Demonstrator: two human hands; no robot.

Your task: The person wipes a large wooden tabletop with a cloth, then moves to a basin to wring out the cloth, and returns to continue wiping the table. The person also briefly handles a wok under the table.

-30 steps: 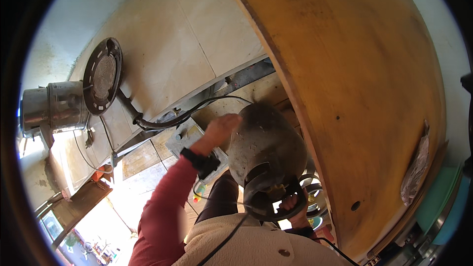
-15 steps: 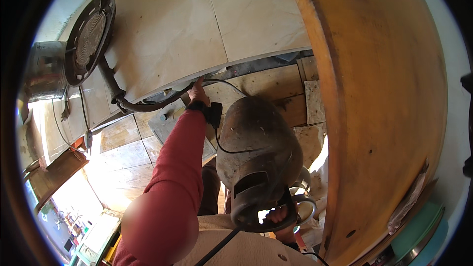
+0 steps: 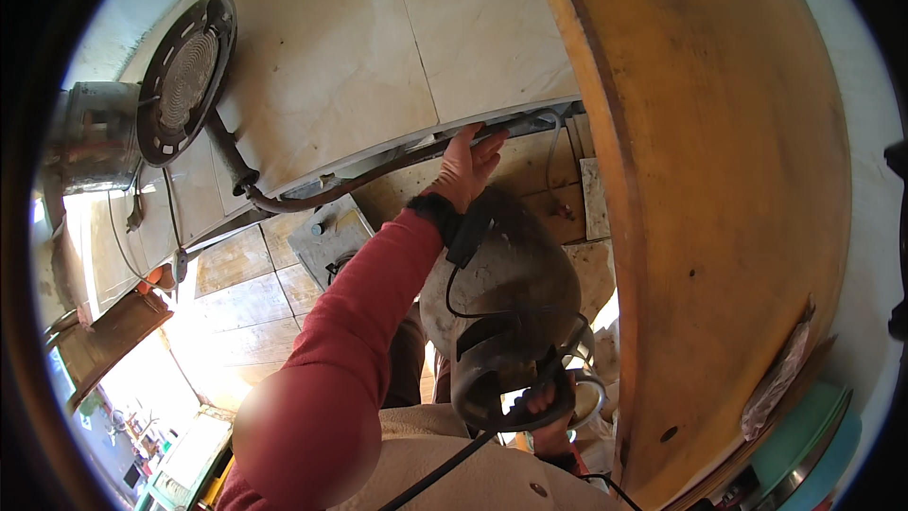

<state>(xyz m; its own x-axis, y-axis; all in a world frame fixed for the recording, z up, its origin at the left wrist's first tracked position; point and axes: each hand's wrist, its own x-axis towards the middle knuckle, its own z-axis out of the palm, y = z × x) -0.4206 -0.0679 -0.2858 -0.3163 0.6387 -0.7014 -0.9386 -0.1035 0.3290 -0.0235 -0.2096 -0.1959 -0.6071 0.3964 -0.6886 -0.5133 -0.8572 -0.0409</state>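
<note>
A dark, worn gas cylinder [image 3: 534, 260] stands upright in front of me, below the counter edge. My right hand [image 3: 542, 405] is wrapped round the rim of its collar [image 3: 492, 412]. Along the edge of the counter runs a dark pipe or hose [image 3: 369, 174], joined at the left to a round burner [image 3: 189, 83] with a ringed plate. My left hand [image 3: 465, 168] reaches over the cylinder to this pipe, its fingers stretched out against it. At the right, a thin grey hose [image 3: 556, 147] bends down toward the floor tiles. A black cord crosses the cylinder.
Pale slabs top the counter [image 3: 322, 47]. A curved wooden panel [image 3: 728, 208] closes off the right side. At far left stands a metal can [image 3: 99, 132], with hanging cables [image 3: 170, 218] below. A grey flat box [image 3: 326, 237] lies on the floor tiles. Green basins [image 3: 809, 449] stand at lower right.
My left hand has slid right along the counter edge, its fingers now stretched out. The pipe's right part now lies along the edge, and the thin hose hangs farther right. My right hand stays on the collar.
</note>
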